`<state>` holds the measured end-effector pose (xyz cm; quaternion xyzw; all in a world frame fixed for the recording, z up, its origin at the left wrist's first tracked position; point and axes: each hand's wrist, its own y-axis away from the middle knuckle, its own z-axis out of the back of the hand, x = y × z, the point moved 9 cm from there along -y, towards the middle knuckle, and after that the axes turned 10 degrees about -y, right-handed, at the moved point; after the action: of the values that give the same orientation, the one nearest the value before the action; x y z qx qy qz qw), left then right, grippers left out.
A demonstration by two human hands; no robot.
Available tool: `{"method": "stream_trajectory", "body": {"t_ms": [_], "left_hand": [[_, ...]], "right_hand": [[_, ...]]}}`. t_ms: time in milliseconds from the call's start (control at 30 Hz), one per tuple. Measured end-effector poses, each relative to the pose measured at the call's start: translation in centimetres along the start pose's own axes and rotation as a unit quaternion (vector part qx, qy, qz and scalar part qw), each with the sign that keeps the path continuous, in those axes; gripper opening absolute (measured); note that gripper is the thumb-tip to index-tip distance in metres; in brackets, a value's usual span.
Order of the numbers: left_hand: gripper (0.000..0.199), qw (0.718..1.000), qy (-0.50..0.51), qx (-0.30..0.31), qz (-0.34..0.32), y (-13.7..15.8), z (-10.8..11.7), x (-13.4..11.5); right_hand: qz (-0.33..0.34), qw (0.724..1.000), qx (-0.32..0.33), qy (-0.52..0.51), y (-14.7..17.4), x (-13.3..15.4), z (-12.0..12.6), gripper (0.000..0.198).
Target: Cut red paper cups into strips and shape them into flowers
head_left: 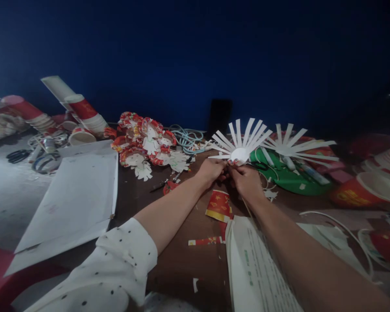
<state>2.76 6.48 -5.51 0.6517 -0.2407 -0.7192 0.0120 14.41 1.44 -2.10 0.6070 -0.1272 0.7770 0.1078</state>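
Observation:
Both my hands meet over the middle of the table, holding a paper cup cut into strips that fan out, its white inside facing me. My left hand pinches the cup's lower left side. At the lower edge, the fingers of my right hand are closed on the same cup; some fingertips are hidden. A second cut cup with splayed white strips sits just to the right. Below my hands a red piece of cup wall with a gold edge lies on the brown tabletop.
To the left are a white board, stacked red cups, scissors and red paper crafts. A green plate holds markers on the right, near a large red cup. A printed white bag lies in front.

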Motion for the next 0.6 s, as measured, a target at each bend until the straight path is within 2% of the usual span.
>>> {"method": "stream_trajectory", "body": {"t_ms": [200, 367, 500, 600], "left_hand": [[0.031, 1.0, 0.006, -0.019, 0.01, 0.4, 0.1, -0.5], [0.033, 0.999, 0.048, -0.017, 0.018, 0.5, 0.1, -0.5], [0.028, 0.997, 0.076, -0.013, 0.001, 0.5, 0.2, -0.7], [0.025, 0.996, 0.09, -0.016, 0.004, 0.4, 0.3, -0.5]], "right_hand": [[0.016, 0.999, 0.003, -0.035, 0.1, 0.1, -0.3, 0.027], [-0.054, 0.99, -0.002, -0.128, 0.1, -0.8, -0.7, 0.02], [-0.094, 0.966, -0.009, -0.242, -0.1, -1.6, -1.0, 0.022], [-0.131, 0.949, -0.002, -0.286, -0.2, -2.2, -1.2, 0.026]]}}
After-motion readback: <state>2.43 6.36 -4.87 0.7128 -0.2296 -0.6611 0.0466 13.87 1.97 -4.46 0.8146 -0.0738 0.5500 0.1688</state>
